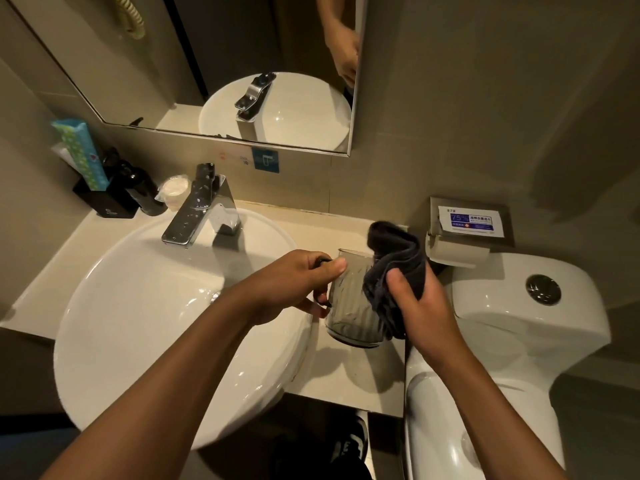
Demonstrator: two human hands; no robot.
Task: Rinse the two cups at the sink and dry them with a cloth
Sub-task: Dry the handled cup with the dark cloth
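Observation:
A smoky ribbed see-through cup (349,308) is held above the counter, just right of the white sink (145,306). My left hand (294,282) grips it by the handle, thumb near the rim. My right hand (420,306) is closed on a dark grey cloth (394,268), which drapes over the cup's right side and rim. A second cup is nowhere in view. The chrome tap (201,209) shows no running water.
A white toilet (512,327) stands close on the right, with a paper holder (467,226) on the wall above it. At the back left of the counter (346,375) are a black bottle (138,185), a tissue pack (83,150) and a wrapped soap (175,190). A mirror (242,64) hangs above.

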